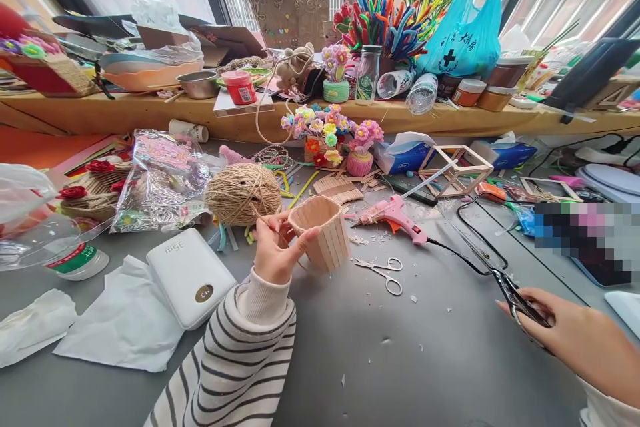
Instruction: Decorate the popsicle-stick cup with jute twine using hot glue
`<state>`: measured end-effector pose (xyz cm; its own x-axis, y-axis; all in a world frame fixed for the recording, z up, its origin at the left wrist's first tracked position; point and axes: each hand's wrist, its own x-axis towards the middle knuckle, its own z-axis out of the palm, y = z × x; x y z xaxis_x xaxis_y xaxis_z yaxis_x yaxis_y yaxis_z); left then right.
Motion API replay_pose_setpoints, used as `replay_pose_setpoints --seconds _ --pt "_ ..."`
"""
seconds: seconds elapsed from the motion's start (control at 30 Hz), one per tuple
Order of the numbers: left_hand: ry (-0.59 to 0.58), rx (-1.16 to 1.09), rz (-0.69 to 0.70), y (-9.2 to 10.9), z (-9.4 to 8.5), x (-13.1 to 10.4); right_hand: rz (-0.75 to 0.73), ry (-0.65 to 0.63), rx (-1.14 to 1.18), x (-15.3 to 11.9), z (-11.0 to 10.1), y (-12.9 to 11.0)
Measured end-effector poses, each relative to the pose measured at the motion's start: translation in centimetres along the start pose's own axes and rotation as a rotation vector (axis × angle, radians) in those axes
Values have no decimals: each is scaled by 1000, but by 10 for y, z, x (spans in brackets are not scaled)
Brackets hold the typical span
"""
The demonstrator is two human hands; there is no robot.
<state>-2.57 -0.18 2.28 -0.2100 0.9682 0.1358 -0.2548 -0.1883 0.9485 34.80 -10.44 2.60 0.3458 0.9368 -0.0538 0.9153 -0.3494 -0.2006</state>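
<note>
While the left hand (276, 248) grips the stick cup (323, 232) mid-tabletop, just right of the twine ball (243, 193), the right hand (560, 333) pinches dark scissors (505, 283) near the right edge; bare grey tabletop (380, 347) lies between them.

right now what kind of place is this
Probably a craft workspace: a pink glue gun, a ball of twine and pipe-cleaner flowers crowd the grey table by a window.

Grey table (380, 353), scissors (384, 271), glue gun (395, 217)
</note>
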Motion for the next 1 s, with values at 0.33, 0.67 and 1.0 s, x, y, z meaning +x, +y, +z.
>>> replay_pose_setpoints --seconds 0.33,0.67,1.0 --pt "-64 -124 -290 8 -5 -8 -65 -160 -32 15 1 5" --pt "-145 -177 -393 21 3 -15 -335 -164 624 -7 -19 -106" --pt "-282 -258 -457 6 -3 -4 -537 -442 1043 2 20 -219"
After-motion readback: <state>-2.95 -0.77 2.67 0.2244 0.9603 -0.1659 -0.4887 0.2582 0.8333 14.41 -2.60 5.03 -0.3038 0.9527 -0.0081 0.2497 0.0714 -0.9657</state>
